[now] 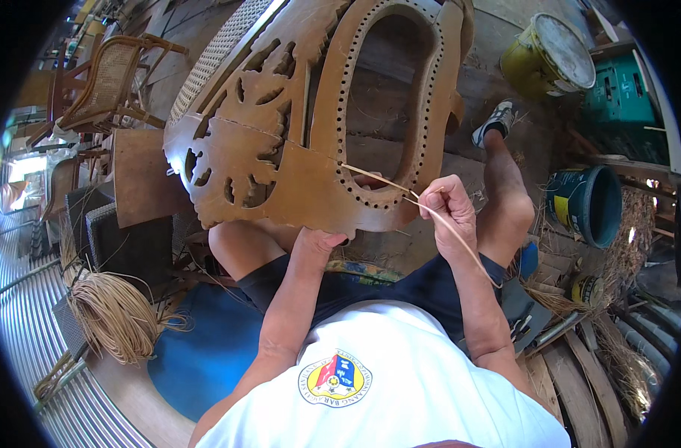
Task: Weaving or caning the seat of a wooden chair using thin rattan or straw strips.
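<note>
A carved brown wooden chair frame (303,175) leans over my lap, with an oval opening ringed by small drilled holes. My left hand (322,245) grips its near edge, thumb on top; the fingers reach underneath, and fingertips show through the lower end of the opening. In my right hand (448,205), thumb and fingers pinch a pale rattan cane strand (379,179), just right of the opening. The strand runs from a hole on the opening's left side across its lower end to the pinch. Its loose part curves down past my right wrist.
Woven cane mesh (219,56) fills another part of the frame. A coil of rattan (116,313) hangs at the left, near a blue round surface (206,358). A cane chair (105,78) stands far left. At the right are a yellowish bucket (531,63), a dark teal bucket (598,205) and a green crate (620,93).
</note>
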### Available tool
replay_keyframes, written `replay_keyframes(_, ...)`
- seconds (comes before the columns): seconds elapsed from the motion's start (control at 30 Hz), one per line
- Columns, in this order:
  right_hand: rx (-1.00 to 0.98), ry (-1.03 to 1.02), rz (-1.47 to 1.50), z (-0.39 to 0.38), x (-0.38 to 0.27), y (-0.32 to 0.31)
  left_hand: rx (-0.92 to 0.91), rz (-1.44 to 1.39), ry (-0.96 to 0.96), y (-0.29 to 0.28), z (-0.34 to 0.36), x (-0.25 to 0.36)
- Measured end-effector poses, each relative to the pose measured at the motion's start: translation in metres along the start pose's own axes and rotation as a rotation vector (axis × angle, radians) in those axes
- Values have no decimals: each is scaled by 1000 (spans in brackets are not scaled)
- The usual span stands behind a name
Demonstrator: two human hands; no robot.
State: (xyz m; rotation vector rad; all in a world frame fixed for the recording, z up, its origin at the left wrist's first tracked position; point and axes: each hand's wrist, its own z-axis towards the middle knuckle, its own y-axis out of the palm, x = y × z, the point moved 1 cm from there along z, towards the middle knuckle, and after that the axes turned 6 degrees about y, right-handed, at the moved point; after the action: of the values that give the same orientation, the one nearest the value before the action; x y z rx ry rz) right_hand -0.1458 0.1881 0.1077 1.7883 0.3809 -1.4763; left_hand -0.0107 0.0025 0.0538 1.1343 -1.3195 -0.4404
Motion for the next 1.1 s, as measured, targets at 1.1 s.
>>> replay_keyframes(1.1, 55, 115, -171, -11, -13, 18, 150, 95, -39, 75, -30, -39)
